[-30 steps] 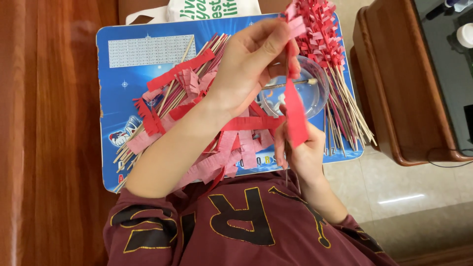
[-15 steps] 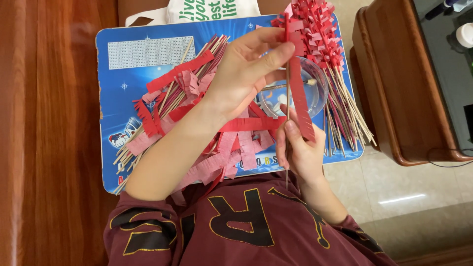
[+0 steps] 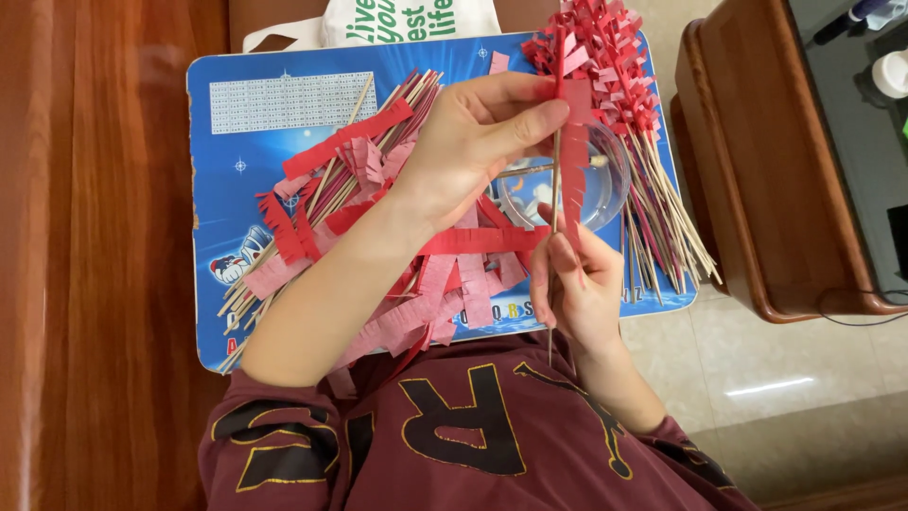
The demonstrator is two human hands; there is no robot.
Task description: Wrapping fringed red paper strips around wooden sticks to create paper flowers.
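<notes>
Lowered slightly, left hand (image 3: 473,142) pinches the fringed red paper strip (image 3: 572,142) against a thin wooden stick (image 3: 553,189); right hand (image 3: 577,289) fingers clamp the stick's near end.

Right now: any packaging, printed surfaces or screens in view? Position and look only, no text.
Blue printed board: under the paper strips, rectangular, white grid panel, cartoon picture.
White bag: top edge behind the board, green lettering.
Dark screen: far right on the wooden cabinet, mostly cut off.

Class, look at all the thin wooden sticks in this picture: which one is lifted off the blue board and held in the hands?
The stick with the fringed red paper strip, pinched between left hand and right hand; the others lie on the blue board.
</notes>
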